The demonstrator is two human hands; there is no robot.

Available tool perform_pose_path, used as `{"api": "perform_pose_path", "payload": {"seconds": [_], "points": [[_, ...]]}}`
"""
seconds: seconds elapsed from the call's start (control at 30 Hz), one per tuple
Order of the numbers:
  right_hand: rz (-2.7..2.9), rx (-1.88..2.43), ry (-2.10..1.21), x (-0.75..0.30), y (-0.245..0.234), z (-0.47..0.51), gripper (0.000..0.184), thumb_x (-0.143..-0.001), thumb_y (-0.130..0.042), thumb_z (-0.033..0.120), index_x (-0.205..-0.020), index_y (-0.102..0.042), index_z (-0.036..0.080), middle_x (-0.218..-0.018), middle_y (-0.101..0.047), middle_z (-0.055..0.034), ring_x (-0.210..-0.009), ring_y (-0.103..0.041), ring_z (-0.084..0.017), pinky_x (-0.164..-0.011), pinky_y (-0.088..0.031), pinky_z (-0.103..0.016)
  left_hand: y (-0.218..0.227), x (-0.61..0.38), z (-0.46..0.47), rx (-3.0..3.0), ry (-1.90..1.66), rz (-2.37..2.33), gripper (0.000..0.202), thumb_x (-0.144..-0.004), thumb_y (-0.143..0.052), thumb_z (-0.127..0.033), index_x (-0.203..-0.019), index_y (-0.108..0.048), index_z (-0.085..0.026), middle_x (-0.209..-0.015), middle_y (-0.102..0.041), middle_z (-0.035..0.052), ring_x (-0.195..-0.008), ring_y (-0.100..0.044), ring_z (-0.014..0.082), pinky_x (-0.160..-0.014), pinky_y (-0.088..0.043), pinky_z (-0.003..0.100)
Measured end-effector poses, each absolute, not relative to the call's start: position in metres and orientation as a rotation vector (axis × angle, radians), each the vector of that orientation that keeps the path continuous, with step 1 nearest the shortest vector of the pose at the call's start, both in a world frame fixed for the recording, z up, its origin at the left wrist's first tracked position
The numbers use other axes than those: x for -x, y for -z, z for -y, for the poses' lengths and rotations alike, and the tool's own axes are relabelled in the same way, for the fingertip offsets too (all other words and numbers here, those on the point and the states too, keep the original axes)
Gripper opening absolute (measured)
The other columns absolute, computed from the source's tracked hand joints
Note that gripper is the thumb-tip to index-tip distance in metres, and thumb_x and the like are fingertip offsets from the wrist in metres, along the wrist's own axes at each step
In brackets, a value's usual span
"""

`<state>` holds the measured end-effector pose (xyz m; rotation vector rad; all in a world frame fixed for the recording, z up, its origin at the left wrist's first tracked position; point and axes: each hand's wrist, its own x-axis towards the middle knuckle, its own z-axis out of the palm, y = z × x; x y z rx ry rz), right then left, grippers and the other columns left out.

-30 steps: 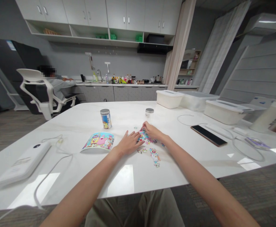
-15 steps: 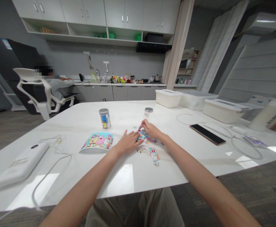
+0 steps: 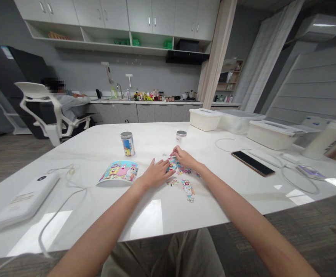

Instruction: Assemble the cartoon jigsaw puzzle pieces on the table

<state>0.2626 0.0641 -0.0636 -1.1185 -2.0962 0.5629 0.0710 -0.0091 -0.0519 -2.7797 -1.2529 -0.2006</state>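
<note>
Loose jigsaw puzzle pieces [image 3: 181,168] lie in a colourful pile on the white table. My left hand [image 3: 155,173] rests flat at the pile's left side, fingers spread. Over the far edge of the pile, my right hand [image 3: 182,156] pinches with thumb and forefinger at a small puzzle piece, partly hidden by the fingers. Closer to me lies a joined section of puzzle [image 3: 188,190] showing a cartoon figure, with a few pieces [image 3: 172,183] left of it. A curved picture card [image 3: 119,172] with cartoon characters lies left of my left hand.
A printed canister [image 3: 127,144] and a small lidded jar [image 3: 181,136] stand behind the puzzle. A phone [image 3: 252,163], cables and storage boxes [image 3: 205,120] are on the right. On the left lies a white power bank [image 3: 25,200] with a cable. A person sits in a chair [image 3: 55,111] beyond.
My right hand's fingers have shifted very slightly at the far edge of the pile. My left hand stays in place.
</note>
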Motion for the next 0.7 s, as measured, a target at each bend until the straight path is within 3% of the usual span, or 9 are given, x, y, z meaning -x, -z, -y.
{"api": "perform_pose_path", "payload": {"seconds": [0.23,0.7], "points": [[2.134,1.160,-0.533,-0.2633,0.0648,-0.0651,0.007,-0.091,-0.040,0.017,-0.092,-0.044,0.023,-0.087,-0.068,-0.0032,-0.083,-0.060,-0.018,-0.079,-0.043,-0.032,0.0519,-0.0706,0.0083,2.778,0.183,1.266,0.045,-0.102,-0.027,-0.044,-0.136,-0.045,-0.021,-0.145,-0.047,0.0143,-0.134,-0.041,0.0287,-0.109,-0.027,0.062],[2.048,1.104,-0.647,-0.2620,0.0615,-0.0638,0.006,-0.092,-0.038,0.018,-0.091,-0.041,0.023,-0.093,-0.071,-0.0043,-0.089,-0.064,-0.017,-0.086,-0.045,-0.035,0.0524,-0.0703,0.0081,2.796,0.164,1.268,0.048,-0.101,-0.026,-0.045,-0.139,-0.043,-0.020,-0.147,-0.045,0.0145,-0.136,-0.039,0.0302,-0.110,-0.026,0.062]]}}
